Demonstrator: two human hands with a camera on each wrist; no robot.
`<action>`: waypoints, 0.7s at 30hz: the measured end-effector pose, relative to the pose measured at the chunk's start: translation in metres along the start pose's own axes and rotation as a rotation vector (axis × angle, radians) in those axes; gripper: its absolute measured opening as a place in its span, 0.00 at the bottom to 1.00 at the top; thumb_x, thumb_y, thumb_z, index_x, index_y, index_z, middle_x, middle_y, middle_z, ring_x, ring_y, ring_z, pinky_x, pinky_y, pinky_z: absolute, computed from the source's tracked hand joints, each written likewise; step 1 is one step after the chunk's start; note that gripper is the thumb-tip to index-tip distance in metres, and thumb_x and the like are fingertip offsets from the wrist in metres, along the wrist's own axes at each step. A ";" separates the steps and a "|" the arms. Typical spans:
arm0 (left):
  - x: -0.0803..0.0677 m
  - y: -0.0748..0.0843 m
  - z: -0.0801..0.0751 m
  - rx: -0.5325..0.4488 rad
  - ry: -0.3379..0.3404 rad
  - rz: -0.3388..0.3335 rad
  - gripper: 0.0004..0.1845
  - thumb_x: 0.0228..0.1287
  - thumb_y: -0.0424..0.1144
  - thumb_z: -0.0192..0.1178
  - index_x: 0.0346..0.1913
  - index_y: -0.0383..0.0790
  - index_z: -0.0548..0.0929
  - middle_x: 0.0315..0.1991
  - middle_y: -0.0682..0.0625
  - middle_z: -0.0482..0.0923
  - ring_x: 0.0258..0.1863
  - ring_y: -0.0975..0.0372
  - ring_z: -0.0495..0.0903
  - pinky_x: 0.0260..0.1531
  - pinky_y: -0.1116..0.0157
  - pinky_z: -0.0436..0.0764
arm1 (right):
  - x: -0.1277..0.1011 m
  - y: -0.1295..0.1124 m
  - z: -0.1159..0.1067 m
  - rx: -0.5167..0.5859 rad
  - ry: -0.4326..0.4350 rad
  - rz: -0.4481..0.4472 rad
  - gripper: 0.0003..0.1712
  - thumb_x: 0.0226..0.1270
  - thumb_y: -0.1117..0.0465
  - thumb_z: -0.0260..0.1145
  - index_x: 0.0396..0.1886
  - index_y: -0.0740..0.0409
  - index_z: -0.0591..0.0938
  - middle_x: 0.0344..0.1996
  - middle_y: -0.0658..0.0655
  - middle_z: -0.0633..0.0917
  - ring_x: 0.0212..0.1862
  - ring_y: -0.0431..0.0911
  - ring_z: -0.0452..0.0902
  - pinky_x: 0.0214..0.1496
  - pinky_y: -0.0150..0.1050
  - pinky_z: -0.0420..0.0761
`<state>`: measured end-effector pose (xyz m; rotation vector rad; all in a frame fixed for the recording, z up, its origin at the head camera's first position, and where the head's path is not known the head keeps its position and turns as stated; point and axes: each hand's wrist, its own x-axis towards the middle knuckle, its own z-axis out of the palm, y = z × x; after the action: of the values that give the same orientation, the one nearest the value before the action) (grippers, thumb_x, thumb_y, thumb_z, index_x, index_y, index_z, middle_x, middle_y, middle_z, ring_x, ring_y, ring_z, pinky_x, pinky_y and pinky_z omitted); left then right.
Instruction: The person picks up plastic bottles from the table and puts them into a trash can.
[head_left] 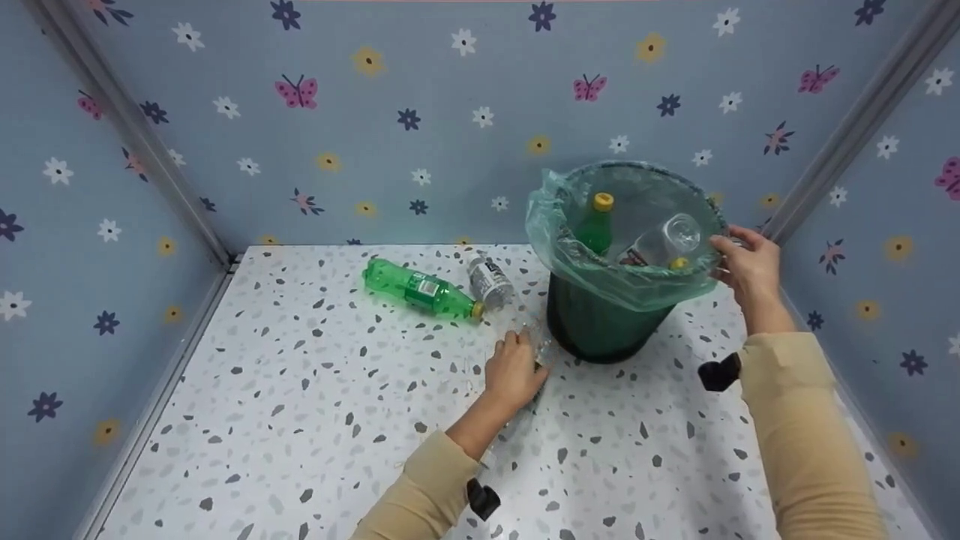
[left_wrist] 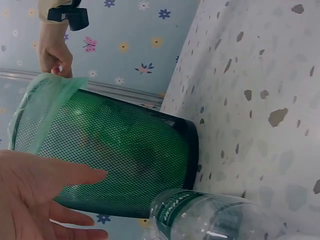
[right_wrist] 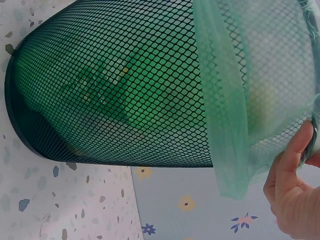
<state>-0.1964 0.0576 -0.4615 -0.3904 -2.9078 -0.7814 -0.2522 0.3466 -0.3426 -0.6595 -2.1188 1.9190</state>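
Your right hand (head_left: pixel 746 266) pinches the rim of the mesh bin (head_left: pixel 600 330) at centre right of the head view, thumb over its green liner (head_left: pixel 547 225). Your left hand (head_left: pixel 514 371) hovers with fingers relaxed and wide over a clear bottle (left_wrist: pixel 220 217) lying against the bin's base. That bottle looks empty, so likely light, thin-walled and slippery; grasp its middle. 2 more bottles (head_left: pixel 420 289) lie left of centre, and others already stand inside the bin.
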 end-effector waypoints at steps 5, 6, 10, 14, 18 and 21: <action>-0.009 -0.011 0.013 0.052 -0.049 -0.058 0.34 0.45 0.46 0.68 0.51 0.27 0.70 0.40 0.39 0.70 0.38 0.50 0.72 0.27 0.54 0.75 | 0.000 0.000 0.001 -0.009 0.009 -0.003 0.32 0.61 0.60 0.58 0.64 0.60 0.61 0.34 0.50 0.75 0.24 0.36 0.75 0.26 0.27 0.76; -0.011 -0.013 0.016 0.057 -0.055 -0.067 0.35 0.44 0.46 0.69 0.51 0.26 0.70 0.39 0.39 0.70 0.38 0.50 0.72 0.27 0.54 0.75 | -0.001 0.000 0.001 -0.026 0.012 -0.006 0.32 0.62 0.60 0.58 0.64 0.60 0.61 0.34 0.50 0.75 0.24 0.35 0.75 0.26 0.27 0.76; -0.017 -0.021 0.024 0.064 -0.090 -0.108 0.40 0.39 0.47 0.71 0.53 0.26 0.68 0.42 0.37 0.69 0.41 0.48 0.71 0.30 0.52 0.75 | 0.000 0.000 0.001 0.005 0.013 -0.007 0.31 0.61 0.60 0.59 0.64 0.60 0.62 0.34 0.50 0.74 0.24 0.35 0.75 0.25 0.26 0.75; -0.023 -0.029 0.031 0.036 -0.110 -0.142 0.45 0.36 0.47 0.72 0.56 0.24 0.64 0.45 0.34 0.68 0.47 0.43 0.68 0.35 0.48 0.74 | 0.000 0.000 0.002 -0.011 0.017 -0.008 0.30 0.62 0.60 0.58 0.63 0.60 0.63 0.35 0.50 0.74 0.25 0.35 0.75 0.25 0.26 0.75; -0.030 -0.036 0.036 -0.001 -0.119 -0.157 0.48 0.33 0.48 0.73 0.56 0.23 0.63 0.45 0.34 0.67 0.46 0.43 0.69 0.34 0.48 0.74 | 0.000 0.000 0.001 -0.009 0.019 -0.011 0.30 0.62 0.61 0.58 0.63 0.61 0.63 0.34 0.50 0.74 0.25 0.35 0.75 0.25 0.26 0.75; -0.035 -0.038 0.037 -0.027 -0.128 -0.153 0.49 0.31 0.48 0.74 0.56 0.22 0.63 0.43 0.34 0.68 0.42 0.45 0.71 0.32 0.50 0.75 | 0.000 0.000 0.001 -0.006 0.019 -0.017 0.29 0.62 0.61 0.58 0.62 0.62 0.64 0.32 0.49 0.75 0.24 0.35 0.75 0.25 0.26 0.75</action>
<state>-0.1746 0.0372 -0.5177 -0.2298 -3.0792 -0.8469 -0.2524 0.3459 -0.3425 -0.6561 -2.1129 1.8902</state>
